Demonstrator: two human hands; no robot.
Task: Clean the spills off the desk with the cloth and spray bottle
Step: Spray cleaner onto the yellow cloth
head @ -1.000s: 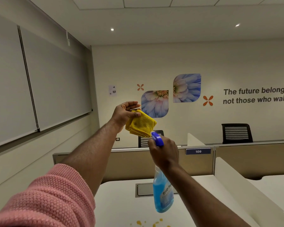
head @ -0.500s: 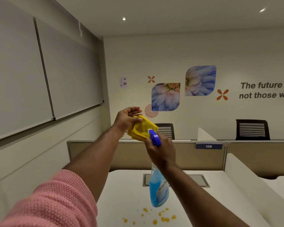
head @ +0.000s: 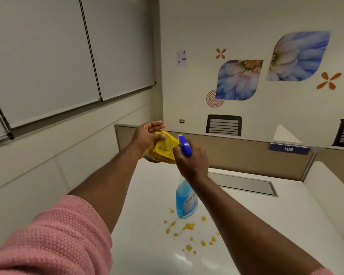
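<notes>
A folded yellow cloth (head: 164, 148) is held up in my left hand (head: 147, 135), thumb pressed on its top, well above the desk. My right hand (head: 193, 161) grips the neck of a spray bottle (head: 186, 201) filled with blue liquid; its blue nozzle (head: 184, 144) points at the cloth from just beside it. Below both hands, orange-yellow spill drops (head: 189, 232) are scattered over the white desk (head: 151, 195).
A grey cable hatch (head: 244, 183) is set into the desk's back. Beige partitions (head: 246, 155) with a "109" label (head: 288, 149) close the far side, a white divider (head: 330, 193) the right. Black chairs (head: 223, 125) stand behind. A wall with blinds runs along the left.
The view has tilted down and left, showing more of the desk and the whole spill. Both hands have stayed together, cloth in front of the nozzle.
</notes>
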